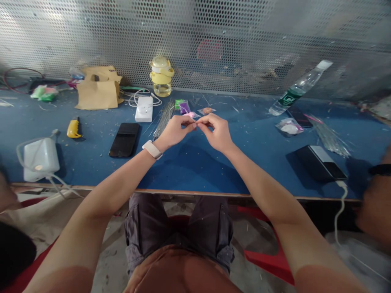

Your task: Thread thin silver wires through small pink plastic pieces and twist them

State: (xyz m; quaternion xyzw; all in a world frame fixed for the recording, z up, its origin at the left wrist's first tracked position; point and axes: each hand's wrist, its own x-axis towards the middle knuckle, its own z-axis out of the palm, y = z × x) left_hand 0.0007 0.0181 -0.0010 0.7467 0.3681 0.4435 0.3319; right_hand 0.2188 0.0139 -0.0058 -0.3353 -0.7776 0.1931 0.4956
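Observation:
My left hand [176,131] and my right hand [217,132] meet fingertip to fingertip above the blue table. Both are closed in a pinch, and whatever sits between the fingers is too small to make out. Thin, wire-like strands [165,116] lie in a bundle behind my left hand. Just beyond the fingers are a green packet [179,104], a purple packet [184,108] and a pink lump [192,115]. A clear bag with a peach-coloured lump [207,110] rests behind my right hand.
Left of my arms are a black phone [124,140], a white power bank [144,109], a yellow cutter [73,128] and brown paper [97,91]. A yellow-lidded bottle [162,77] stands behind. To the right are a tilted water bottle [301,89], a black box-like device [319,162] and another strand bundle [330,134].

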